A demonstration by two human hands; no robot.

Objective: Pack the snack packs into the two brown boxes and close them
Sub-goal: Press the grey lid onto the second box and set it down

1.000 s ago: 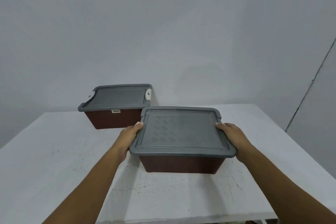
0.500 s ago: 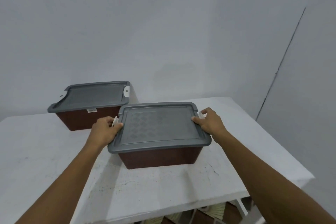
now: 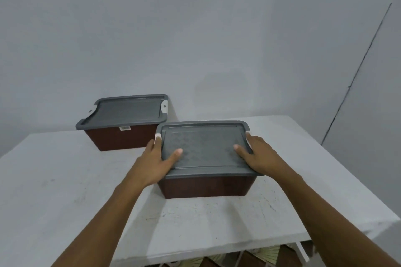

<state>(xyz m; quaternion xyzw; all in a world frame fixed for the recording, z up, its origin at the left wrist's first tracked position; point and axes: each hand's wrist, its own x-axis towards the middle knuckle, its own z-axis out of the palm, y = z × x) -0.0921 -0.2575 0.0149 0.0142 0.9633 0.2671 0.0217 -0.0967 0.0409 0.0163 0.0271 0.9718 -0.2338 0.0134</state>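
Plain grey walls (image 3: pixel 195 28) behind a scuffed white table (image 3: pixel 65 191), patterned floor (image 3: pixel 249 258) beneath.

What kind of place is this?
Probably a plain indoor room, perhaps at home. It has bare grey walls and a white table with a near brown box and a far brown box on it.
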